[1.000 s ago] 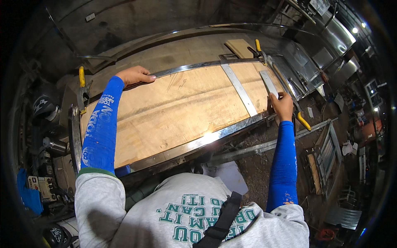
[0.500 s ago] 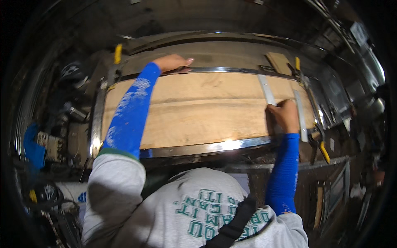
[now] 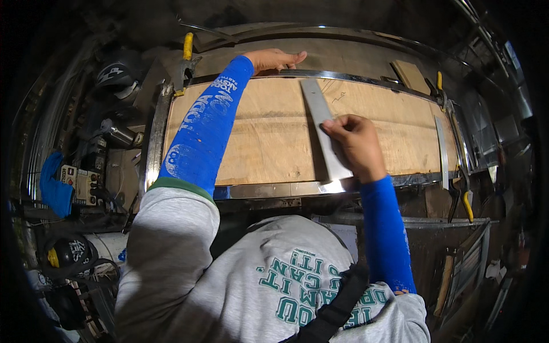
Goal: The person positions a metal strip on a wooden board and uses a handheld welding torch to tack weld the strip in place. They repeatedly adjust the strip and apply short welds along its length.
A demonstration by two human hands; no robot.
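Observation:
A flat grey metal strip (image 3: 322,128) lies crosswise over the plywood panel (image 3: 251,143). My right hand (image 3: 355,143) pinches its right edge between thumb and fingers. Around the panel runs a shiny metal frame (image 3: 260,190). My left hand (image 3: 278,59) is at the far rail, thumb and fingers stretched out, with nothing seen in it; whether it touches the rail I cannot tell. A second metal strip (image 3: 442,151) sits near the panel's right end.
Yellow-handled clamps grip the corners: one at far left (image 3: 188,47), another at near right (image 3: 468,206). Beyond the far rail lies a small wooden block (image 3: 410,77). To the left are a control box (image 3: 84,184), a blue cloth (image 3: 54,183) and a dark helmet (image 3: 118,74).
My right hand has slid the metal strip left along the panel, away from the second strip. My left hand stays by the far rail. The whole view has shifted somewhat.

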